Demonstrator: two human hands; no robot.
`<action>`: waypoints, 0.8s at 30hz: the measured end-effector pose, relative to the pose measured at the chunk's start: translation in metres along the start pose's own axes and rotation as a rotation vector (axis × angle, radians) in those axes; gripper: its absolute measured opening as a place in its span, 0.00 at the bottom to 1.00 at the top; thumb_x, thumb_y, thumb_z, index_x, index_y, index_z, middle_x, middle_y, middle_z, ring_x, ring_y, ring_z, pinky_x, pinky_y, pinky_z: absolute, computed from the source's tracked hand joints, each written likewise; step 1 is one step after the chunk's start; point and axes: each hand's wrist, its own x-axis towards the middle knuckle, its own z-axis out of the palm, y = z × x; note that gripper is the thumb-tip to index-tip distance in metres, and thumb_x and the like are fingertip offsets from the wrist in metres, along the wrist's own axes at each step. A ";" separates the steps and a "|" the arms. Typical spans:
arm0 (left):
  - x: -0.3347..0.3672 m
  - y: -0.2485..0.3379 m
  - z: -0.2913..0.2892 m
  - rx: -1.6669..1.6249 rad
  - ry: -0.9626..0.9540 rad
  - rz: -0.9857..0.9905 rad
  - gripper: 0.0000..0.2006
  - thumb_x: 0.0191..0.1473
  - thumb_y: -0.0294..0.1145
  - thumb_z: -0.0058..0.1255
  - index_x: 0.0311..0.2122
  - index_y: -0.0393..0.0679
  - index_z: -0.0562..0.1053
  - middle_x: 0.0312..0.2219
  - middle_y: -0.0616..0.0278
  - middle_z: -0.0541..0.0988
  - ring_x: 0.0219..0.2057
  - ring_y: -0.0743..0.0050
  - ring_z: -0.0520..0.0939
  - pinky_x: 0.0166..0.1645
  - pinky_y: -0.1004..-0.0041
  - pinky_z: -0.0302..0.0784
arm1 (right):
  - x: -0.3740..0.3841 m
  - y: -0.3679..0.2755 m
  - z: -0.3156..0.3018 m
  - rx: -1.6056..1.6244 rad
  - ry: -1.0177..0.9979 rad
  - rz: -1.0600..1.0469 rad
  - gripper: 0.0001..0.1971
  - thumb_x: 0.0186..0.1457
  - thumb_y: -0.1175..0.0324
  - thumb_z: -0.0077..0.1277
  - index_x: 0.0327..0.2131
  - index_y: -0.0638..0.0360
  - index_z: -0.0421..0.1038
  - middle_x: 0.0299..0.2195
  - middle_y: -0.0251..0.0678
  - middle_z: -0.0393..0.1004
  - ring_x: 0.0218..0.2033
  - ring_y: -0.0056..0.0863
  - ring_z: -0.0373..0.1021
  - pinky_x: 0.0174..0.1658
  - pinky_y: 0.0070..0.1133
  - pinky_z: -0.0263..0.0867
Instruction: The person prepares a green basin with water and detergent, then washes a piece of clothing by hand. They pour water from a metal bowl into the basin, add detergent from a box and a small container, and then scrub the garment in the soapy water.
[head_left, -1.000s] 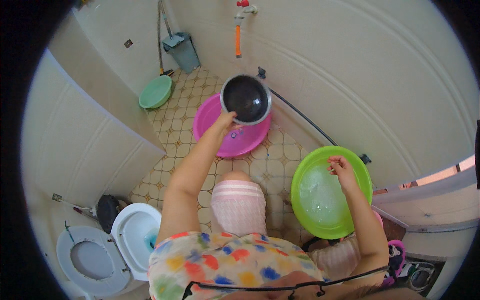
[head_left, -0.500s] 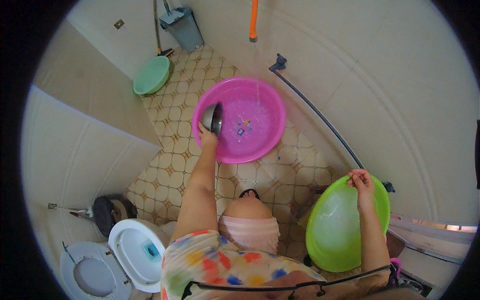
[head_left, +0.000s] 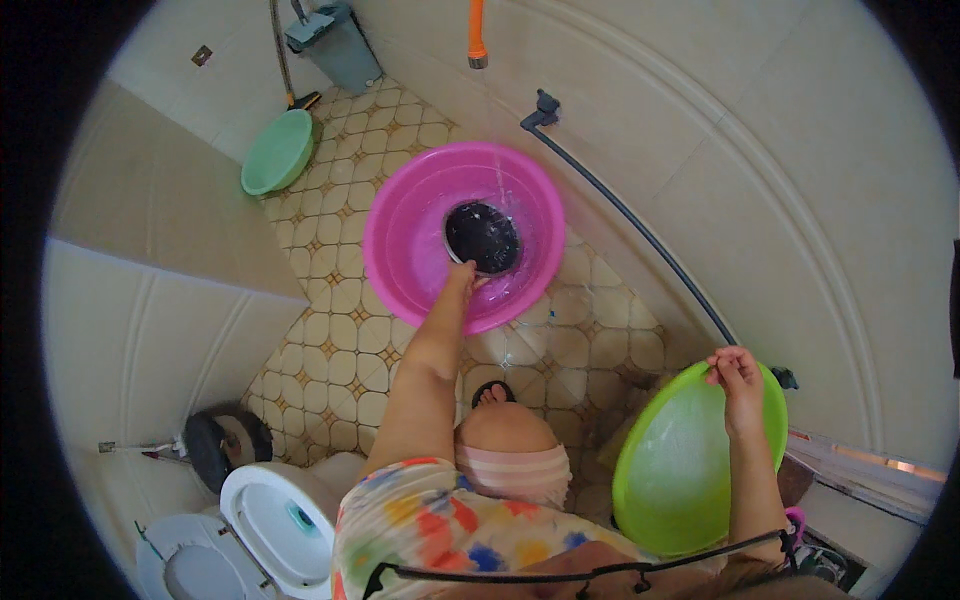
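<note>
My left hand (head_left: 464,273) is closed on the near rim of a round metal bowl (head_left: 482,238). The bowl is inside the large pink basin (head_left: 405,240), its dark, shiny inside facing up. A thin stream of water falls from above into this area. Small bits lie beside the bowl, too small to name. On the right, my right hand (head_left: 737,385) has its fingers curled in, next to the upper rim of a tilted lime-green basin (head_left: 670,460). Whether they grip the rim or something small, I cannot tell.
An orange hose (head_left: 477,40) hangs on the wall above the pink basin. A grey pipe (head_left: 640,230) runs along the wall. At left are a mint-green basin (head_left: 278,152), a grey bin (head_left: 345,55) and a toilet (head_left: 265,500). The floor is patterned tile.
My left hand has moved the metal bowl from the pink basin's left side towards its middle and turned its opening upward. My right hand stays by the green basin's rim.
</note>
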 end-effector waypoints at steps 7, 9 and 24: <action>0.004 -0.043 -0.004 -0.439 -0.146 -0.247 0.17 0.48 0.23 0.39 0.46 0.34 0.60 0.39 0.49 0.70 0.35 0.53 0.78 0.41 0.61 0.79 | -0.012 0.007 -0.011 0.082 0.006 0.049 0.05 0.54 0.72 0.44 0.35 0.59 0.67 0.28 0.32 0.71 0.24 0.18 0.65 0.31 0.15 0.61; -0.001 -0.039 -0.005 -0.432 -0.174 -0.252 0.16 0.47 0.23 0.40 0.44 0.33 0.61 0.37 0.49 0.71 0.34 0.54 0.78 0.40 0.62 0.79 | -0.022 0.011 -0.017 0.094 0.019 0.070 0.05 0.54 0.72 0.45 0.35 0.58 0.67 0.28 0.32 0.71 0.24 0.18 0.64 0.31 0.15 0.61; -0.161 0.093 -0.004 -0.346 -0.432 -0.187 0.11 0.47 0.25 0.40 0.37 0.30 0.63 0.33 0.49 0.72 0.32 0.57 0.78 0.38 0.69 0.81 | -0.128 0.013 -0.056 0.173 0.051 0.075 0.05 0.53 0.71 0.45 0.34 0.58 0.67 0.27 0.33 0.71 0.23 0.18 0.65 0.29 0.16 0.62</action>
